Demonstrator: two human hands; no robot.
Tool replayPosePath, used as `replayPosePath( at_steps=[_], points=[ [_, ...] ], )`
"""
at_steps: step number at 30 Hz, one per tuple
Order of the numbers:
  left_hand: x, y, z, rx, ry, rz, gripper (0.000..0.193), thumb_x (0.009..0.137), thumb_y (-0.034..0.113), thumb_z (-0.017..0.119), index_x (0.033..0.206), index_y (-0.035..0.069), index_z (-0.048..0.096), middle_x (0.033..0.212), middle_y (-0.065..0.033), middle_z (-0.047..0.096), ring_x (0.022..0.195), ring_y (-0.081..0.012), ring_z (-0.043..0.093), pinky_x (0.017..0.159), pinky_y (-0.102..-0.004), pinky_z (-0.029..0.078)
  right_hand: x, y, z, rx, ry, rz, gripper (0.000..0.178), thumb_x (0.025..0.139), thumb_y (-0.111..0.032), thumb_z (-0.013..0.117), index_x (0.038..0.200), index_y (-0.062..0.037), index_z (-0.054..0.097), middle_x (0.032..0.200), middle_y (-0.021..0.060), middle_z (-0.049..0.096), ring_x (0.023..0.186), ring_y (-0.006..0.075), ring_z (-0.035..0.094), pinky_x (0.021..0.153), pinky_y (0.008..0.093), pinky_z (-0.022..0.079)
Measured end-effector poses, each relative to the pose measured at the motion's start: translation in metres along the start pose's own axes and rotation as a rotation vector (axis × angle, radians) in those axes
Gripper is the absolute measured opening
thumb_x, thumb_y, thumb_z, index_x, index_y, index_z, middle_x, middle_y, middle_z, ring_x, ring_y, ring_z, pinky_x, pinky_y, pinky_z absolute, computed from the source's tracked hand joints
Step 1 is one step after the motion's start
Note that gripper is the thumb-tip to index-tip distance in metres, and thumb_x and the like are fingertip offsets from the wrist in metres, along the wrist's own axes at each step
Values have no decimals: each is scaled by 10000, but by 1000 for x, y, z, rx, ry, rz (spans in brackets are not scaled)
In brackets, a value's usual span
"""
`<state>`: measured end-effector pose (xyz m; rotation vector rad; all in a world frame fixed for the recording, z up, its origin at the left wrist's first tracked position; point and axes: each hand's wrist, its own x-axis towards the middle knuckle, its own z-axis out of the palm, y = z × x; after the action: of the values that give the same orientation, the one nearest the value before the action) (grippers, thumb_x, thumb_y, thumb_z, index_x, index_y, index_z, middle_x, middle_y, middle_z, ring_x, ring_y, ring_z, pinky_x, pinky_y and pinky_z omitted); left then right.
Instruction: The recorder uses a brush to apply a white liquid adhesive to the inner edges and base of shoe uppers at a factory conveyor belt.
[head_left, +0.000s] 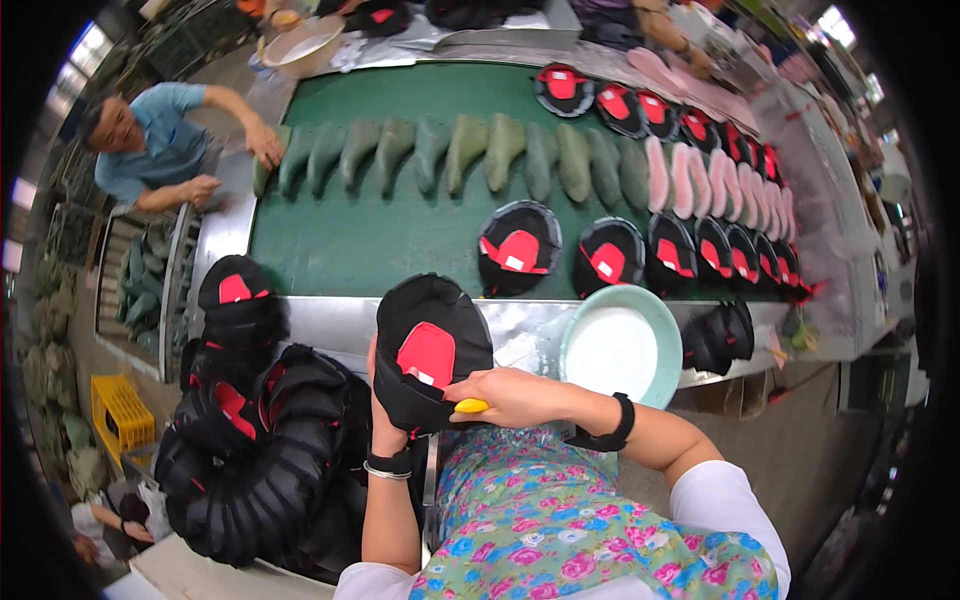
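Note:
Before me, my left hand (385,420) holds up a black shoe upper (450,310) with a red patch inside; most of its fingers are hidden behind it. My right hand (505,395) is closed around a yellow-handled tool (470,406) at the upper's lower right edge; the tool's working end is hidden. Just right of the upper, a pale green bowl (672,350) contains white liquid. To my left lies a big pile of nested black uppers (255,500).
A green conveyor belt (380,240) carries rows of green shoe lasts (465,155), pink insoles (700,180) and black uppers (610,252). Across at the left, a co-worker (165,135) touches the endmost last. A wire cage (140,290) of lasts and a yellow crate (122,415) stand on the left.

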<state>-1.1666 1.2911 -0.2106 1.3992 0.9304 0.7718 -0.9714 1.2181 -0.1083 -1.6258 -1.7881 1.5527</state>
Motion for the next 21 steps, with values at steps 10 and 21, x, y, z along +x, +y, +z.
replayPosePath(
  at_steps=[10, 21],
  points=[
    [-98, 26, 51, 237, -862, -49, 285, 806, -36, 657, 1088, 3, 643, 1072, -83, 663, 978, -192, 632, 887, -325, 493, -199, 134, 32, 367, 1475, 540, 239, 876, -241, 663, 817, -12, 701, 750, 96, 653, 663, 160, 616, 624, 304, 477],
    [-106, 42, 44, -100, -1220, -646, 434, 859, 44, 656, 1269, -2, 521, 1240, -62, 576, 1139, -171, 535, 969, -314, 426, -208, 261, 119, 241, 1343, 648, 188, 757, -140, 738, 889, -9, 712, 822, 170, 689, 736, 258, 678, 699, 310, 526]
  ],
)
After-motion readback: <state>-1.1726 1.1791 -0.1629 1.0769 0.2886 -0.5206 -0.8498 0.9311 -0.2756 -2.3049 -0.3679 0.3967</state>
